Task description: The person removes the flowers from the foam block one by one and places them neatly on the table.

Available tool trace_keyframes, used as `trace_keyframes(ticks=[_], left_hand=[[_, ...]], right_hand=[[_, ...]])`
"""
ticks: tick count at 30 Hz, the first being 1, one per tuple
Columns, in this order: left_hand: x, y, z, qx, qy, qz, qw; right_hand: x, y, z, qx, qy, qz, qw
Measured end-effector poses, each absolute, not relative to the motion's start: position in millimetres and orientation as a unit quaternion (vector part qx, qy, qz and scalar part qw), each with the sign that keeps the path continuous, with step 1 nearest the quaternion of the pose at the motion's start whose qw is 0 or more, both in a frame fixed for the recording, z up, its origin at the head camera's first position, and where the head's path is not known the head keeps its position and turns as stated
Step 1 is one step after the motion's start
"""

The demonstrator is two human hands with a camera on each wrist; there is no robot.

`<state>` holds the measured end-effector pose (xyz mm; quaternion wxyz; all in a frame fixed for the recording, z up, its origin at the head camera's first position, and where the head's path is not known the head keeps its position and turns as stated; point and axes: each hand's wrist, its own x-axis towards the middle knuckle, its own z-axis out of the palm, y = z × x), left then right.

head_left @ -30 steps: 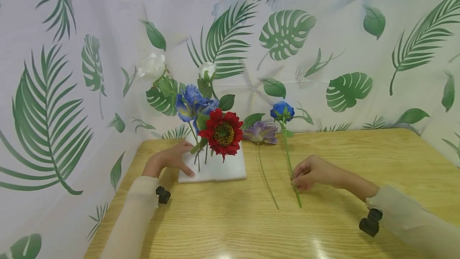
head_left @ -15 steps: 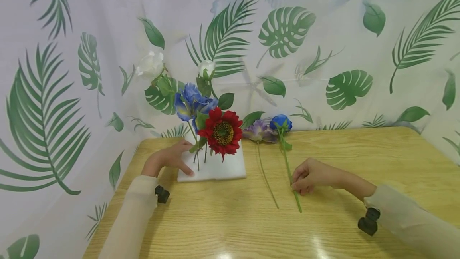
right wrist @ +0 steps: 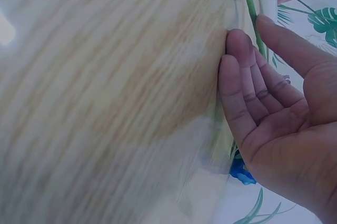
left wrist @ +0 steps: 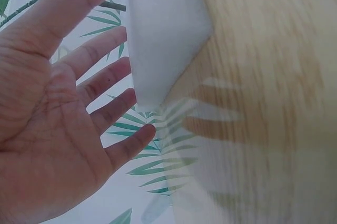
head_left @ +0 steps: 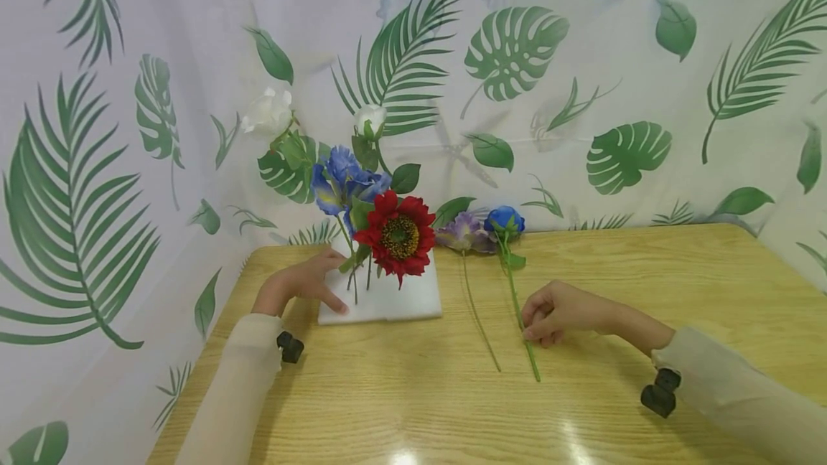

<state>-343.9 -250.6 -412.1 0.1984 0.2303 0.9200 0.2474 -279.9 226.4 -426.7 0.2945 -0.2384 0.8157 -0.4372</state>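
My left hand (head_left: 302, 285) rests at the left side of a white foam block (head_left: 407, 303), its fingers spread and straight in the left wrist view. Artificial flowers stand in the foam: a red sunflower (head_left: 399, 237), a blue iris (head_left: 349, 176) and white blooms (head_left: 268, 112). To the right, my right hand (head_left: 563, 313) pinches the green stem (head_left: 515, 294) of a blue flower (head_left: 505, 219) low down, between thumb and fingertips. That flower lies along the table with its head at the back edge. In the right wrist view the stem (right wrist: 248, 3) passes the thumb tip.
A purple flower (head_left: 465, 232) on a thin stem lies between the foam and the blue flower. The wooden table (head_left: 413, 400) meets a white leaf-printed curtain (head_left: 549, 106) at its back and left. A small black device (head_left: 660, 393) sits on each sleeve.
The blue flower's head has come down to the table's back edge, and its stem end has slid slightly nearer. My right hand keeps its pinch; my left hand stays at the foam.
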Motion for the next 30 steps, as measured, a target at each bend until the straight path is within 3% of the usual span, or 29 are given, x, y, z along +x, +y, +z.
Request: trace_keyframes(ticks=[30], left_hand=[[-343, -254, -409, 0.235, 0.918, 0.243, 0.209]], right_hand=[[-298, 221, -405, -0.249, 0.845, -0.41, 0.235]])
